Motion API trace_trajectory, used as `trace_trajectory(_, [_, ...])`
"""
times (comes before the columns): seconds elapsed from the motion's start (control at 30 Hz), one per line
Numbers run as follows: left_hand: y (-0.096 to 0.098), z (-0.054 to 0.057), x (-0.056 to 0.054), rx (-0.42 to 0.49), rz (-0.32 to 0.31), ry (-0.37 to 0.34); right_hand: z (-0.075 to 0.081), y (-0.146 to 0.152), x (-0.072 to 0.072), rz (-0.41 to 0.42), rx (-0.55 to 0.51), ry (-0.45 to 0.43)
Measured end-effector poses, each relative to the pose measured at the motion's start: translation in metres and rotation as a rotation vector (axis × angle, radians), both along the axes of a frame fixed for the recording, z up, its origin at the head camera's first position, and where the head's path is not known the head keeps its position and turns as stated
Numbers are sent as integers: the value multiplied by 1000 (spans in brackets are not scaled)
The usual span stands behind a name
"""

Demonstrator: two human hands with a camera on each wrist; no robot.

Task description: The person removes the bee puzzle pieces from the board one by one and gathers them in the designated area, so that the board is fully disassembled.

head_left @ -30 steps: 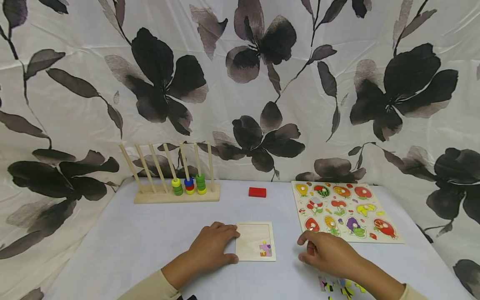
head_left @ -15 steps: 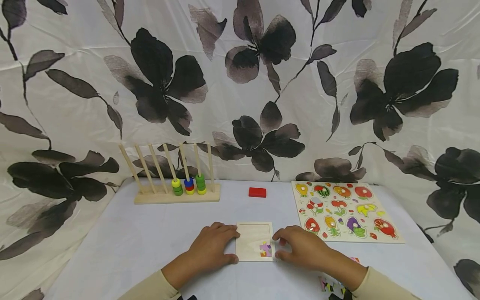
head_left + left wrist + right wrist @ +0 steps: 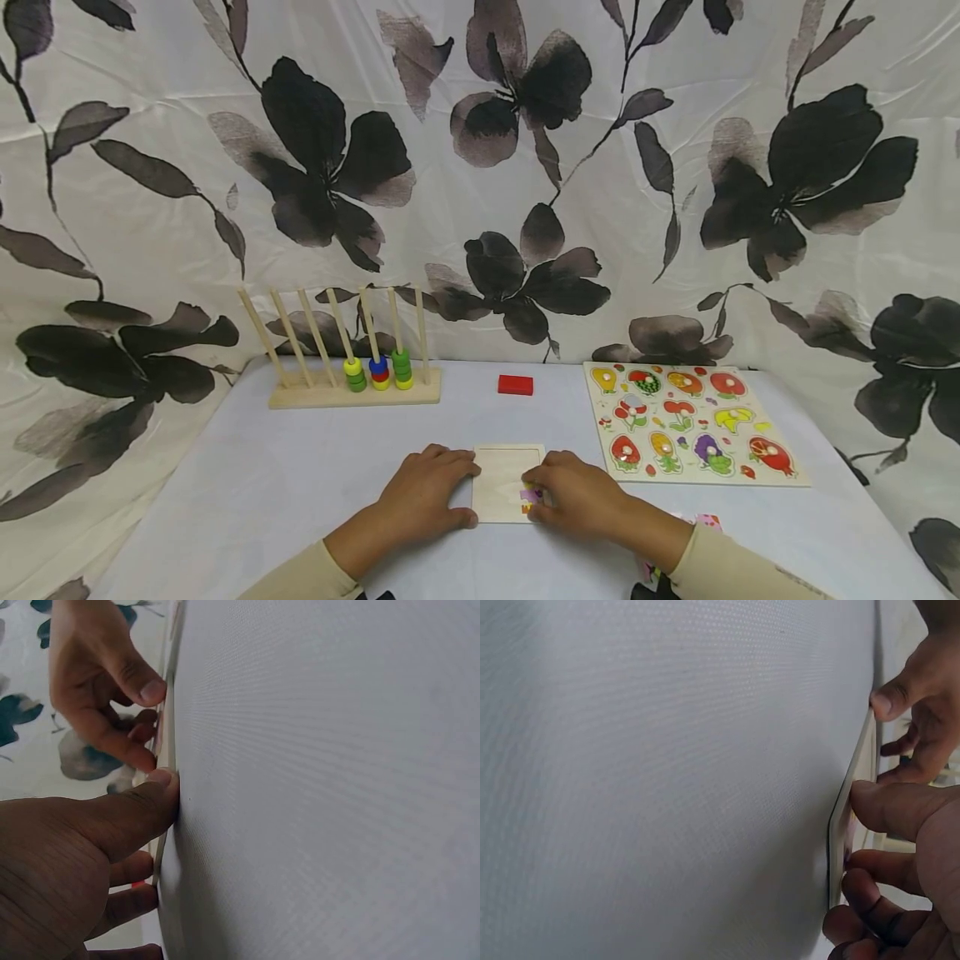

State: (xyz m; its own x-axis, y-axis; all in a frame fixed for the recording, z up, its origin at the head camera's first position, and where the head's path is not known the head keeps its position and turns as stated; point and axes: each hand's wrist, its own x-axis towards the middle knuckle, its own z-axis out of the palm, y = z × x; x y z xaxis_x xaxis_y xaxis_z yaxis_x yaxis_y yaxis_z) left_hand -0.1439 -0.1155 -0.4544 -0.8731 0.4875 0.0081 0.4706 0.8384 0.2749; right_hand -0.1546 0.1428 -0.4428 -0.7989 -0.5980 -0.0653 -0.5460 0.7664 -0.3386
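A small square wooden puzzle tray (image 3: 497, 479) lies on the table in the head view, with a purple and orange jigsaw piece (image 3: 529, 497) in its lower right corner. My left hand (image 3: 423, 493) rests against the tray's left edge, fingers fairly straight, thumb at the lower corner. In the left wrist view the thumb (image 3: 154, 791) presses the rim. My right hand (image 3: 581, 497) reaches over the tray's right edge, its thumb and index finger on either side of the jigsaw piece, partly covering it. Its other fingers are curled in the right wrist view.
More jigsaw pieces (image 3: 707, 521) lie under and beside the right forearm, mostly hidden. A fruit peg board (image 3: 701, 425) lies at right. A red block (image 3: 515, 385) and a wooden peg stand (image 3: 356, 396) with coloured rings stand at the back, before a floral cloth (image 3: 517, 167).
My right hand has moved left from beside the fruit peg board to the tray, and its thumb and index finger have come to the jigsaw piece. The left hand has stayed put.
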Motion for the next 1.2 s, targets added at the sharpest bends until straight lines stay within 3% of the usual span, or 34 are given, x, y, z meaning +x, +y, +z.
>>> trace_trajectory(0.33, [-1,-2,0,11,-6,11,2,-2,1,-35,-22,-34])
trace_trajectory(0.7, [-1,-3,1,11,-7,19,11,10,4,-60,-154,-102])
trace_trajectory(0.97, [-1,-4,1,10,-6,16,18,35,5,-108,-177,-92])
trace_trajectory(1.2, [-1,-3,0,8,-4,14,26,72,9,-132,-225,-165])
